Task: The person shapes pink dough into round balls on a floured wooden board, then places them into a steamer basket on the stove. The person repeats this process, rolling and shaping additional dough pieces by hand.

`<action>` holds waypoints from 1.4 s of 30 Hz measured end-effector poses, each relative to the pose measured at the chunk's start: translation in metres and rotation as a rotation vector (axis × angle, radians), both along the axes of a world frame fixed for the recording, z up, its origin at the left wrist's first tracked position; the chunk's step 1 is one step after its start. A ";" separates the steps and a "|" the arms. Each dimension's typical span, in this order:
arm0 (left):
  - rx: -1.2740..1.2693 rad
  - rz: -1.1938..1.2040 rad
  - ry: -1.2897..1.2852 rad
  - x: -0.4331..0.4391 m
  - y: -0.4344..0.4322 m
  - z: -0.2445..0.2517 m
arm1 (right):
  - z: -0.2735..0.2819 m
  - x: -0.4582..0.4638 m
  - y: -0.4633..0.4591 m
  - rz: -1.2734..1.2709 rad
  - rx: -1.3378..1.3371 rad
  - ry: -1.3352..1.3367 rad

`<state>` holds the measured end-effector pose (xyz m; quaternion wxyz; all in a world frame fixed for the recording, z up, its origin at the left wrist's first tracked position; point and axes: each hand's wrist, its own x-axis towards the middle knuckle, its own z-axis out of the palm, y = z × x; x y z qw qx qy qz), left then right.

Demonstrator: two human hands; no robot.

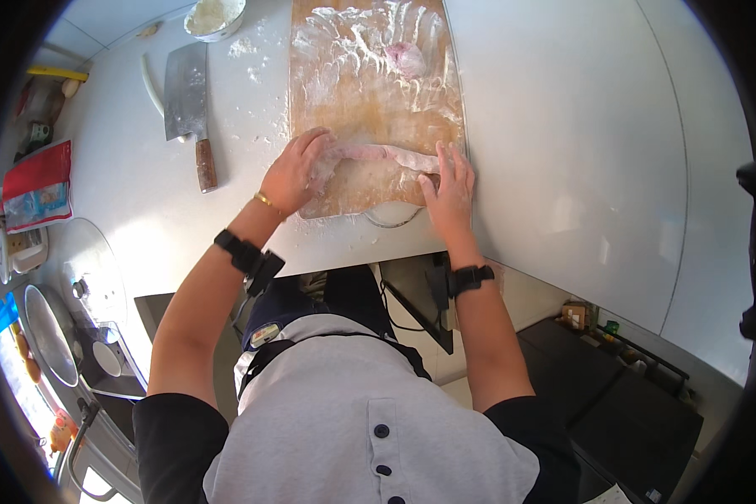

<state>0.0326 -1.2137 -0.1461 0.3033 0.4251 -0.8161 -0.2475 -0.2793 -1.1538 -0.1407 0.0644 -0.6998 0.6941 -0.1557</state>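
Note:
A long floury, pinkish rope of dough (pixel 387 153) lies across the near part of a wooden cutting board (pixel 372 107). My left hand (pixel 302 164) is on the rope's left end, its fingers over the dough. At the other end, my right hand (pixel 447 183) has its fingertips against the rope, thumb on the near side and fingers on the far side. Farther up the board sits a small pink lump of dough (pixel 406 60), among streaks of white flour.
Left of the board lie a cleaver (pixel 188 94) with a wooden handle and a pale curved strip (pixel 150 85). A bowl of flour (pixel 214 17) stands at the top. A red packet (pixel 38 187), a glass lid (pixel 91 271) and a metal pan (pixel 50 334) are at the far left.

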 end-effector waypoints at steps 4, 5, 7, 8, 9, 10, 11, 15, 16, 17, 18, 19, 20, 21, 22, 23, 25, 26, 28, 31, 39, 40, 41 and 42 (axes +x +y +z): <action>0.199 -0.105 -0.008 -0.008 -0.012 0.000 | 0.014 -0.012 -0.035 -0.124 0.213 -0.166; 0.224 -0.079 0.044 -0.011 -0.008 -0.004 | 0.022 -0.009 -0.045 -0.212 0.244 -0.335; 0.279 -0.043 0.111 -0.011 0.002 -0.005 | 0.045 0.004 -0.064 -0.380 0.313 -0.678; 0.305 -0.034 0.127 -0.010 0.009 -0.002 | 0.055 0.008 -0.071 -0.338 0.331 -0.774; 0.334 -0.031 0.147 -0.010 0.018 0.001 | 0.058 0.014 -0.074 -0.301 0.312 -0.826; 0.412 -0.069 0.020 -0.007 0.022 0.014 | 0.055 0.024 -0.077 -0.268 0.296 -0.878; 0.365 -0.076 0.054 -0.006 0.029 0.014 | 0.053 0.037 -0.080 -0.234 0.280 -0.929; 0.191 -0.068 0.123 0.016 0.059 0.001 | 0.019 0.109 -0.062 -0.053 0.094 -0.051; 0.156 -0.094 0.149 0.017 0.061 0.008 | 0.000 0.112 -0.059 -0.041 0.065 -0.104; 0.121 -0.121 0.176 0.018 0.062 0.011 | -0.020 0.113 -0.057 -0.029 0.037 -0.157; 0.106 -0.127 0.164 0.021 0.064 0.006 | -0.026 0.120 -0.056 -0.009 0.015 -0.215; 0.091 -0.134 0.151 0.024 0.066 -0.002 | -0.029 0.121 -0.062 0.023 -0.002 -0.172; 0.076 -0.143 0.139 0.027 0.068 -0.008 | -0.030 0.118 -0.074 0.055 -0.020 -0.129; 0.081 -0.131 0.113 0.028 0.069 -0.011 | -0.030 0.117 -0.085 0.087 -0.033 -0.089; 0.075 -0.125 0.092 0.026 0.068 -0.009 | -0.026 0.113 -0.095 0.140 -0.010 -0.056; 0.070 -0.120 0.071 0.024 0.066 -0.008 | -0.025 0.108 -0.104 0.152 0.011 -0.045; 0.086 -0.093 0.033 0.018 0.062 -0.014 | -0.024 0.099 -0.121 0.170 0.042 -0.025; 0.094 -0.084 0.014 0.015 0.062 -0.017 | -0.028 0.096 -0.128 0.176 -0.045 -0.062; 0.044 -0.059 0.056 0.009 0.059 -0.018 | -0.034 0.079 -0.136 0.202 -0.024 -0.255; 0.081 0.029 0.062 0.007 0.056 -0.023 | 0.002 0.094 -0.127 0.179 0.357 -0.477; 0.225 0.074 0.074 -0.001 0.051 -0.016 | 0.020 0.139 -0.027 0.220 0.013 -0.761; 0.230 0.086 0.075 -0.001 0.051 -0.018 | 0.019 0.142 -0.022 0.338 -0.077 -0.625; 0.235 0.100 0.076 -0.002 0.051 -0.019 | 0.019 0.145 -0.017 0.455 -0.165 -0.486; 0.235 0.127 0.107 -0.003 0.052 -0.022 | 0.016 0.145 -0.009 0.524 -0.130 -0.445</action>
